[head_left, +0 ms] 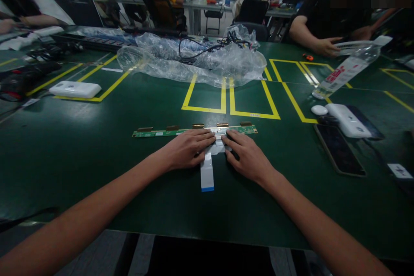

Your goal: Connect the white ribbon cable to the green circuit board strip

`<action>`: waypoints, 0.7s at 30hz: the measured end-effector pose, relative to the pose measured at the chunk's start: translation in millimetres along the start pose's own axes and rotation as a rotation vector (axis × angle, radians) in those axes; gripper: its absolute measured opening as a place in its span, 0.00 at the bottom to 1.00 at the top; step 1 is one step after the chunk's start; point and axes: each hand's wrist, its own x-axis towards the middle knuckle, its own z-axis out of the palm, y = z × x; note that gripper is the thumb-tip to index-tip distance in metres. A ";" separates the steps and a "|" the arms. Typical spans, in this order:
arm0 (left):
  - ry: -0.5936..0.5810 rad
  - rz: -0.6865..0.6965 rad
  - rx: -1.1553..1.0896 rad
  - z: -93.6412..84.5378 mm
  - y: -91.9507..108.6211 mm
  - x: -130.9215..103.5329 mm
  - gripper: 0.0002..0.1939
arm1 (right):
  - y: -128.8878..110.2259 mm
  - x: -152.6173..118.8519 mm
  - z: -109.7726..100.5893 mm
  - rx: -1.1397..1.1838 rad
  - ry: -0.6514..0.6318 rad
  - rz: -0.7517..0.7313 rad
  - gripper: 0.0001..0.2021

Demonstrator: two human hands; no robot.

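Note:
A long, narrow green circuit board (161,133) lies across the table, with several brownish tabs along its far edge. From its middle a white flat ribbon cable (207,174) with a blue end runs toward me. My left hand (189,147) lies palm down, fingers stretched over the board's middle, left of the cable joint. Opposite it, my right hand (246,154) rests with its fingers spread on the right side of the same joint. A clear or whitish film (217,148) shows between the hands; its exact kind is hard to make out. Fingertips partly cover the joint.
Crumpled clear plastic wrap (200,62) with black cables (223,45) lies beyond the board. Yellow tape lines (252,116) mark the green table (97,181). At right are a bottle (351,69), a phone (339,148) and a white device (347,120). Another person's hand (327,47) is behind.

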 end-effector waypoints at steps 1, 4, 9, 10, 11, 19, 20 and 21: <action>0.004 -0.004 -0.001 0.2 0.1 0.2 0.26 | -0.6 -0.3 0.3 -0.008 0.003 -0.001 0.24; 0.010 -0.005 0.009 -0.1 0.9 0.9 0.26 | -2.7 -1.0 1.3 -0.035 0.004 0.001 0.24; -0.008 -0.012 0.032 -1.4 3.1 2.9 0.26 | -5.3 0.4 1.9 -0.078 -0.013 0.001 0.25; -0.011 -0.018 0.034 -1.5 3.5 3.2 0.27 | -5.7 1.0 1.7 -0.084 -0.014 -0.001 0.24; -0.014 -0.023 0.034 -1.5 3.8 3.5 0.27 | -6.0 1.5 1.4 -0.090 -0.013 -0.002 0.24; 0.000 -0.039 0.060 -0.7 3.4 5.9 0.25 | -4.3 4.7 -1.1 -0.109 0.005 -0.016 0.23; 0.014 -0.042 0.071 0.0 4.0 6.8 0.24 | -3.1 5.6 -0.9 -0.094 0.012 -0.020 0.23; 0.028 -0.040 0.083 0.8 4.9 7.7 0.24 | -1.7 6.7 -0.5 -0.068 0.020 -0.024 0.24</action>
